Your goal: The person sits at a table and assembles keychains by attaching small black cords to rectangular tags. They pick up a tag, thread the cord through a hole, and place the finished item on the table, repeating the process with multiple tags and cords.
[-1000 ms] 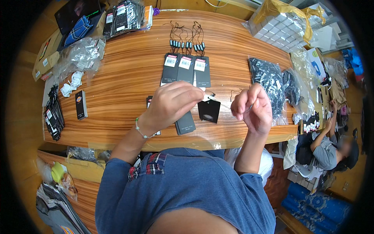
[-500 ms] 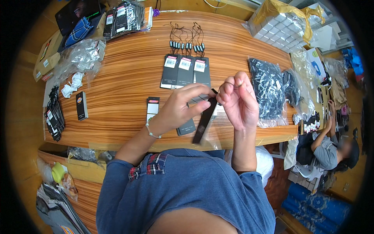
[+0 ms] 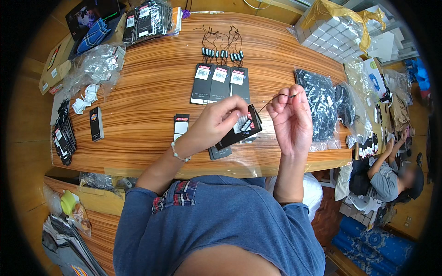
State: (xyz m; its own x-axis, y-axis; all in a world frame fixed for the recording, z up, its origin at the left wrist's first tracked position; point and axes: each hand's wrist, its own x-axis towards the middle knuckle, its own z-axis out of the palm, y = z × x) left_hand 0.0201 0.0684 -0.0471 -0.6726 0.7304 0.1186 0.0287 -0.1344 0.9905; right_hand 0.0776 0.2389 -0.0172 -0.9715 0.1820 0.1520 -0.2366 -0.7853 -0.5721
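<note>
My left hand (image 3: 216, 122) grips a black hang tag (image 3: 237, 138) by its upper part, its white sticker and small dark seals facing up. From the tag's hole end a thin black string (image 3: 267, 105) runs taut to my right hand (image 3: 292, 122), which pinches its end between thumb and fingertips. Just beyond my left hand lie overlapping stacks of dark tags (image 3: 220, 85) with white stickers. Their looped strings (image 3: 221, 39) stretch away from me. Beneath the held tag lies a grey tag pile (image 3: 220, 153), partly hidden. A narrow tag stack (image 3: 181, 125) sits beside my left wrist.
Clear bags of black strings (image 3: 317, 106) lie to the right, white boxes (image 3: 327, 37) behind them. Tag bundles (image 3: 64, 140), crumpled paper (image 3: 85, 100) and plastic bags (image 3: 99, 64) occupy the left. A co-worker (image 3: 389, 179) sits at far right.
The held tag has turned from nearly edge-on to flat, showing its sticker and seals. My right hand has moved slightly right, drawing the string out from the tag.
</note>
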